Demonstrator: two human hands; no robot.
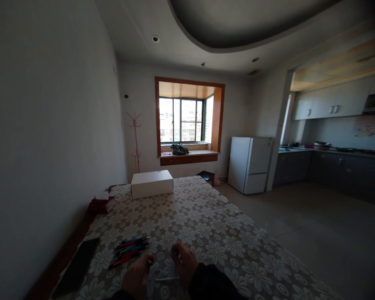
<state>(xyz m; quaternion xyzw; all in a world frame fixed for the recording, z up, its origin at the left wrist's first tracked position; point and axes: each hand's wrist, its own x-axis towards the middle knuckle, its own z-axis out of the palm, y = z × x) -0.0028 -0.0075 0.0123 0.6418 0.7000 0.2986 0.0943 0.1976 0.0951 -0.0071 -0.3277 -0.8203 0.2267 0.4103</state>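
Near edge of the worktop, covered in a grey cloth with white flower print: both hands low in view, close together. Left hand curled, fingers drawn in around something dark at the fingertips; too dim to tell what it is or how firmly the grip closes. Right hand just right of it, fingers bent, pinching a small teal-tipped item at its far-left fingertips; the item is mostly hidden, so its kind stays unclear. A thin pale stick-like piece lies on the cloth between and just near of the 2 hands; contact with either hand cannot be told. Just left and slightly far of the left hand, a cluster of pens lies flat, red and blue barrels, roughly parallel, tips pointing right. Further left, a dark flat slab lies at the worktop's left edge. At the far end sits a white box, closed, with a dark red tissue holder near its left. Beyond: a window bay, a white fridge to the right.
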